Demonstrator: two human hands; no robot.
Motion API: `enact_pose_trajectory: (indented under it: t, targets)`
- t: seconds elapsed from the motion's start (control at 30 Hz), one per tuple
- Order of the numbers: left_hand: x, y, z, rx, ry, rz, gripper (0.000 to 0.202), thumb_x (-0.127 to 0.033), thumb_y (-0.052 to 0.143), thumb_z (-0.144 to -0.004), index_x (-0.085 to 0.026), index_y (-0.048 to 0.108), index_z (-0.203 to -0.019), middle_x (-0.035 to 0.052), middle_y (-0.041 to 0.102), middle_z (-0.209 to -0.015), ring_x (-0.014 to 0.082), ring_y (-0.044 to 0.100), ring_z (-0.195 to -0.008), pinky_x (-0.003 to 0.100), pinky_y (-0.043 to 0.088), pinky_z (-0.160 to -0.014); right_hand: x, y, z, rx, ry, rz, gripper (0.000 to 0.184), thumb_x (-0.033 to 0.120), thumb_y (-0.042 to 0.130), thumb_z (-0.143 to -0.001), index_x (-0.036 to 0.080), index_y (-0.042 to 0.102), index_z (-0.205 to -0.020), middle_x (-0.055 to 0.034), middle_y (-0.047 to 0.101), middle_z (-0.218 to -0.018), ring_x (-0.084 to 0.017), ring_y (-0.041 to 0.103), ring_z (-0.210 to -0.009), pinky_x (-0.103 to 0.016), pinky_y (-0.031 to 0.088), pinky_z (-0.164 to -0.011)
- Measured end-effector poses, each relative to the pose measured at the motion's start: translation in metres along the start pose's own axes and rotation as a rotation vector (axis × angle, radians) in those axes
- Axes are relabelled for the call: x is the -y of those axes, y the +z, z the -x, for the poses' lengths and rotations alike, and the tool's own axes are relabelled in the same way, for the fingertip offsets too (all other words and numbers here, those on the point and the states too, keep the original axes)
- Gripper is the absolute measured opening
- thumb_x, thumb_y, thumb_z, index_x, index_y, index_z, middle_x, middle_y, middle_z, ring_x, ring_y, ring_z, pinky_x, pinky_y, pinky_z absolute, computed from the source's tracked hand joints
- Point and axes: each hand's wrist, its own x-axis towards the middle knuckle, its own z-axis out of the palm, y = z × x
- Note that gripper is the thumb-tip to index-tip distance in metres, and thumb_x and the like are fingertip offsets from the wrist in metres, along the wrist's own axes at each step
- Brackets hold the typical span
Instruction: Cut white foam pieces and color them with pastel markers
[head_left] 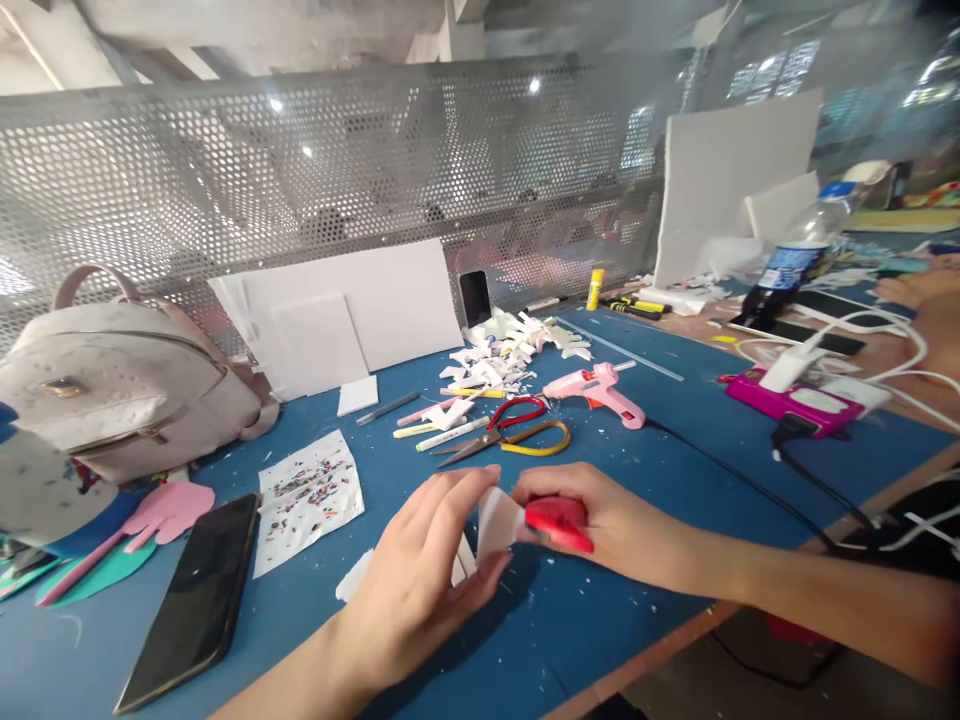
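Observation:
My left hand [424,575] pinches a small white foam piece [497,522] between thumb and fingers, just above the blue table [675,420]. My right hand [615,520] is wrapped round a red cutter [559,522] whose tip meets the foam piece. Both hands sit near the table's front edge. More white foam bits lie under my left hand.
Red-and-yellow scissors [510,430], pens and a pink glue gun [596,392] with its black cord lie behind the hands. A black phone [195,595] and speckled paper [306,497] lie left. A pale backpack [120,380], white foam boards [352,310], a pink power strip [795,400] and a bottle [795,262] stand further off.

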Motion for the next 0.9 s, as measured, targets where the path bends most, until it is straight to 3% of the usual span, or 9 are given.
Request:
enact_pose_trajectory:
  t: [0.13,0.23,0.4,0.57,0.67,0.8,0.9]
  targets:
    - [0.004,-0.005,0.002,-0.113,0.031,0.037,0.065,-0.015,0.065,-0.090,-0.020,0.031,-0.146,0.0083,0.060,-0.128,0.0152,0.059,-0.118,0.024,0.045,-0.104,0.009,0.002,-0.010,0.014,-0.032,-0.104,0.025,0.039,0.063,-0.094,0.018,0.057,-0.081,0.0038,0.048,-0.072,-0.012,0.045,-0.068,-0.025,0.036,-0.063]
    - [0.010,-0.005,0.004,-0.127,0.014,0.147,0.073,-0.015,0.069,-0.086,-0.022,0.030,-0.147,0.0083,0.059,-0.131,0.0169,0.058,-0.122,0.027,0.046,-0.107,0.013,0.002,-0.012,0.051,0.017,-0.208,0.029,0.043,0.066,-0.091,0.018,0.056,-0.080,0.0049,0.046,-0.068,-0.011,0.043,-0.062,-0.025,0.034,-0.059]
    - [0.017,0.001,0.010,-0.181,-0.002,0.437,0.080,-0.009,0.076,-0.079,-0.027,0.033,-0.144,0.0089,0.058,-0.132,0.0238,0.059,-0.122,0.042,0.047,-0.109,0.010,0.003,-0.011,0.110,0.103,-0.358,0.027,0.042,0.072,-0.087,0.017,0.059,-0.086,0.0016,0.058,-0.076,-0.011,0.050,-0.065,-0.025,0.040,-0.062]
    - [0.016,0.010,0.014,-0.276,0.003,0.498,0.076,-0.011,0.077,-0.077,-0.025,0.036,-0.139,0.0106,0.058,-0.128,0.0260,0.060,-0.120,0.045,0.051,-0.105,0.007,0.009,-0.010,0.144,0.064,-0.449,0.023,0.039,0.067,-0.091,0.017,0.059,-0.091,-0.0002,0.063,-0.077,-0.012,0.052,-0.066,-0.024,0.041,-0.062]
    - [0.015,0.011,0.014,-0.304,-0.014,0.500,0.075,-0.008,0.076,-0.078,-0.027,0.036,-0.139,0.0093,0.058,-0.128,0.0255,0.059,-0.120,0.046,0.050,-0.105,0.012,0.011,-0.010,0.089,0.003,-0.363,0.016,0.031,0.068,-0.091,0.018,0.059,-0.086,0.0016,0.060,-0.076,-0.011,0.051,-0.067,-0.023,0.040,-0.062]
    - [0.011,0.007,0.011,-0.258,-0.062,0.501,0.079,-0.009,0.076,-0.079,-0.030,0.035,-0.143,0.0083,0.056,-0.131,0.0226,0.058,-0.117,0.042,0.048,-0.106,0.017,0.008,-0.012,0.007,-0.096,-0.181,0.012,0.017,0.065,-0.089,0.018,0.057,-0.080,0.0033,0.056,-0.076,-0.010,0.048,-0.067,-0.022,0.038,-0.062]
    - [0.007,0.002,0.003,-0.225,-0.277,0.690,0.072,-0.020,0.078,-0.081,-0.030,0.040,-0.141,0.0081,0.055,-0.133,0.0157,0.062,-0.094,0.033,0.055,-0.090,0.014,0.005,-0.014,0.007,-0.115,-0.070,0.012,0.014,0.061,-0.088,0.018,0.055,-0.079,0.0031,0.057,-0.075,-0.011,0.048,-0.068,-0.023,0.037,-0.062]
